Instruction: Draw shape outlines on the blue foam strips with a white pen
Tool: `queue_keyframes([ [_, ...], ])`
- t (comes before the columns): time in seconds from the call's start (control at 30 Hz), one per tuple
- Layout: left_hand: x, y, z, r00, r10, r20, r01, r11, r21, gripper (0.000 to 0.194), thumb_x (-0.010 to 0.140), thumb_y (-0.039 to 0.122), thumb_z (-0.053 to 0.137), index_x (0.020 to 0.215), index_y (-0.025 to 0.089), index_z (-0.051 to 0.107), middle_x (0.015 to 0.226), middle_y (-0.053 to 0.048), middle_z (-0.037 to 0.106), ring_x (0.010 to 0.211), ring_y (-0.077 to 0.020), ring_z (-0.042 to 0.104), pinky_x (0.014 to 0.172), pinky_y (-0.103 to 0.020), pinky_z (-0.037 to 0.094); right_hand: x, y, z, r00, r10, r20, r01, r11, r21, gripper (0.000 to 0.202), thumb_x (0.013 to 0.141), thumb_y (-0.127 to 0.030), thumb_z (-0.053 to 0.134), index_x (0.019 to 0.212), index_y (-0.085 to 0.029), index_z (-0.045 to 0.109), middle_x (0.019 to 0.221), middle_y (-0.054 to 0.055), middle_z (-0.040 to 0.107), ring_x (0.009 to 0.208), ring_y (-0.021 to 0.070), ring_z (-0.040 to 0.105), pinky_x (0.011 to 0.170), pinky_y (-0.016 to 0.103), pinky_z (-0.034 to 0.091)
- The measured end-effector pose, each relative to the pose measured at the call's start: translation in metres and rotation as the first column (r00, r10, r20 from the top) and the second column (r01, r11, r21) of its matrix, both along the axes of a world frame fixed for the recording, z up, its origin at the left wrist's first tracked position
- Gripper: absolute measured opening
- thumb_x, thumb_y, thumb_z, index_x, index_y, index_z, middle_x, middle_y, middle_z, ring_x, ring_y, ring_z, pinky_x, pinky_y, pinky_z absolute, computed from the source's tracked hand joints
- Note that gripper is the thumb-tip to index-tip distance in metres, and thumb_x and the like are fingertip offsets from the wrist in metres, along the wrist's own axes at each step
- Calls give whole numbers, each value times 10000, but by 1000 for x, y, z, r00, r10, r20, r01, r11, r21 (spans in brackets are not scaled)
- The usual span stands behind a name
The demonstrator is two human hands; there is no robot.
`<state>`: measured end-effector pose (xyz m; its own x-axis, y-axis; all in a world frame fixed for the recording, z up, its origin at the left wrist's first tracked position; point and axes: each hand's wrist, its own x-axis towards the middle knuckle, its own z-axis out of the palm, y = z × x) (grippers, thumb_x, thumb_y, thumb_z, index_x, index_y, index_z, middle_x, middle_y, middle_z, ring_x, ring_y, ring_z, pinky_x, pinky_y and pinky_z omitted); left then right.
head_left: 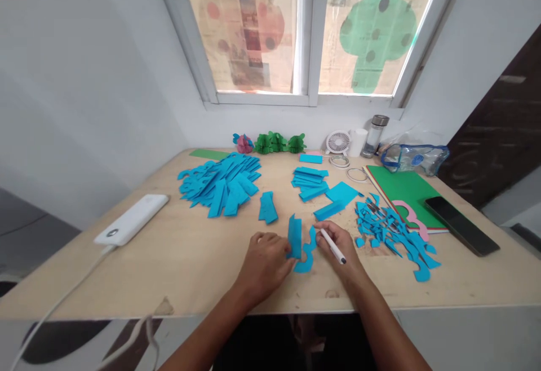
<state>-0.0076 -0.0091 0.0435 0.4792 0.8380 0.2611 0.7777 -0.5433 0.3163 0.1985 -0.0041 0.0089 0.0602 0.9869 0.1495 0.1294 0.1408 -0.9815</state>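
My left hand (267, 261) is closed on the edge of a folded piece of blue paper (297, 237), which stands a little off the wooden table. In my right hand (340, 244) is a white pen (332, 244), its dark end pointing back toward my wrist. The right fingertips also touch the top of a wavy blue paper cutout (307, 262) shaped like a 3, between my two hands. Just beyond the left hand lies a small folded blue paper piece (267, 208). Blue paper scraps (382, 224) are heaped right of my right hand.
A large pile of blue paper pieces (224, 184) covers the back left, with a blue stack (310, 182) nearer the middle. A white power bank (132, 220) lies left. On the right are a phone (460, 225), green sheets (406, 196) and a pink cutout (412, 219). A small fan (338, 142) stands behind.
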Motion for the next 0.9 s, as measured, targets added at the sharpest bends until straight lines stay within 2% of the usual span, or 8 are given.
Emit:
queue_keyframes([
  [0.1,-5,9,-1,992,-12,127,18,999,-43,106,870,268,587,938,230,660,1010,-28,730,992,-219,652,922,-407,441,12,-3,13,999,40,-3,-40,999,-28,282,729,-343,640,953,-173,660,635,-34,556,530,97,469,488,204,374],
  [0.2,-5,20,-12,997,-37,69,38,999,0,197,845,199,578,1012,236,675,1143,-69,709,1134,-268,606,1006,-477,406,19,-1,21,995,103,15,-102,994,-37,261,731,-328,624,940,-177,665,664,-28,570,563,103,487,509,208,377],
  [0.33,-2,23,-31,997,-78,16,78,997,18,286,844,164,550,1093,230,674,1261,-95,659,1214,-287,557,1035,-502,407,10,11,16,985,170,22,-170,985,-17,290,732,-318,606,974,-171,667,661,-34,572,557,102,489,531,214,383],
  [0.43,-3,23,-38,994,-94,58,93,995,20,301,850,170,540,1121,213,664,1272,-102,653,1230,-283,546,1051,-503,406,-3,26,8,978,101,181,-99,995,-24,280,757,-299,569,974,-168,687,644,-26,595,547,112,514,524,215,382],
  [0.5,-5,24,-41,991,-93,93,93,996,12,316,848,169,534,1140,204,651,1258,-102,660,1230,-282,546,1056,-503,405,-11,35,6,896,31,443,-18,999,-34,257,768,-244,558,976,-195,703,661,-20,638,566,125,554,537,216,390],
  [0.53,-5,25,-41,990,-92,110,91,996,8,329,847,163,526,1152,203,643,1249,-99,665,1226,-278,548,1057,-499,407,-14,40,5,874,22,485,-6,999,-36,255,763,-217,566,973,-202,709,681,-13,658,586,134,572,548,220,391],
  [0.8,-10,38,-44,982,-78,171,81,997,-8,408,787,144,565,1192,185,604,1171,-100,678,1176,-283,558,999,-454,465,-27,57,9,731,22,682,22,998,-56,284,763,-133,595,991,-244,722,785,40,735,727,207,649,597,252,348],
  [0.9,-12,41,-46,974,-130,186,126,992,32,404,811,146,555,1208,198,601,1159,-88,682,1132,-275,575,966,-453,479,-28,56,8,704,44,709,6,998,-69,261,791,-160,601,1006,-256,714,826,36,748,765,206,667,608,245,360],
])
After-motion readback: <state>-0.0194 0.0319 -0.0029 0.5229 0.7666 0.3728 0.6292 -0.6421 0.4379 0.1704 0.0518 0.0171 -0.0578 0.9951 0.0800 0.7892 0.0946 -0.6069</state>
